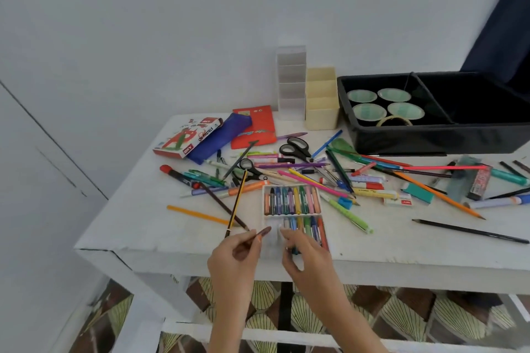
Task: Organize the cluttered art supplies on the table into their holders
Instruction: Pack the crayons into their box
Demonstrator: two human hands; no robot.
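Observation:
A white oil-pastel tray (pixel 292 187) with two rows of coloured sticks lies near the table's front edge. My left hand (pixel 233 259) pinches a brown pastel stick (pixel 263 232) just left of the tray's near row. My right hand (pixel 305 255) grips the tray's near end, fingers curled over the sticks there. Loose pencils, pens and markers lie scattered over the white table (pixel 137 232), among them a yellow-black pencil (pixel 237 203) and black scissors (pixel 295 147). A clear holder (pixel 291 83) and a cream holder (pixel 321 100) stand at the back.
A black bin (pixel 430 137) with green bowls and a tape roll sits at the back right. An oil-pastel box (pixel 186 137), a blue pouch (pixel 220 137) and a red booklet (pixel 256 126) lie at the back left. The wall is close behind.

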